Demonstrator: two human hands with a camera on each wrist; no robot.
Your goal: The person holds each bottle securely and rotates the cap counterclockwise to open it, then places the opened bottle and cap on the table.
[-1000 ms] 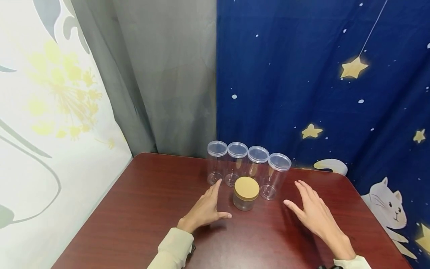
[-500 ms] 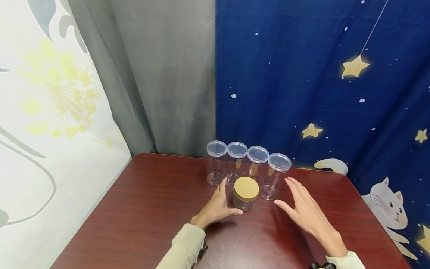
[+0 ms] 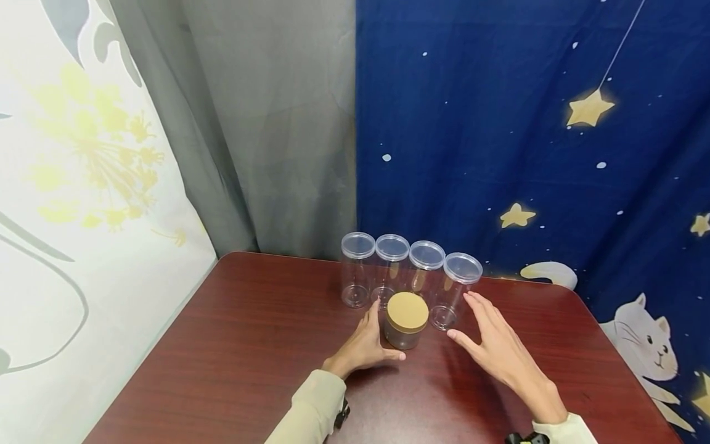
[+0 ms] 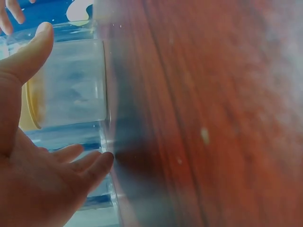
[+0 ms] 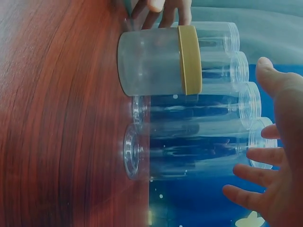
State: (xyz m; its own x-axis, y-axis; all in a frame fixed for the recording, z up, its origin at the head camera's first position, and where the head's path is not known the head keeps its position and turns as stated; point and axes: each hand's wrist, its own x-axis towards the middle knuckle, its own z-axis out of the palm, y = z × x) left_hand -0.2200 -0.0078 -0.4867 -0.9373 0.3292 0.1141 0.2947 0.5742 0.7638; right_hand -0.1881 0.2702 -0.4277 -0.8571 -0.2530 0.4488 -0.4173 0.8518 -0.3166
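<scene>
A short frosted jar [image 3: 403, 338] with a gold lid [image 3: 407, 311] stands upright on the table. My left hand [image 3: 363, 347] is just left of it, thumb and fingers spread around its near left side; whether they touch it I cannot tell. Fingers straight, my right hand [image 3: 501, 348] hovers to the jar's right with nothing in its grasp. Behind the short jar, several tall clear jars with clear lids form a slanting row; the rightmost tall jar [image 3: 456, 290] is nearest my right fingers. In the right wrist view, the short jar [image 5: 151, 61] partly hides the tall ones.
The dark red wooden table [image 3: 249, 320] ends just behind the tall jars. A grey curtain [image 3: 288, 123] and a blue starry curtain [image 3: 471, 123] hang beyond its back edge. A white patterned cloth [image 3: 83, 277] hangs along the left side.
My left hand has moved right, up close to the short jar. My right hand has moved left toward the rightmost tall jar. The jars have stayed in place.
</scene>
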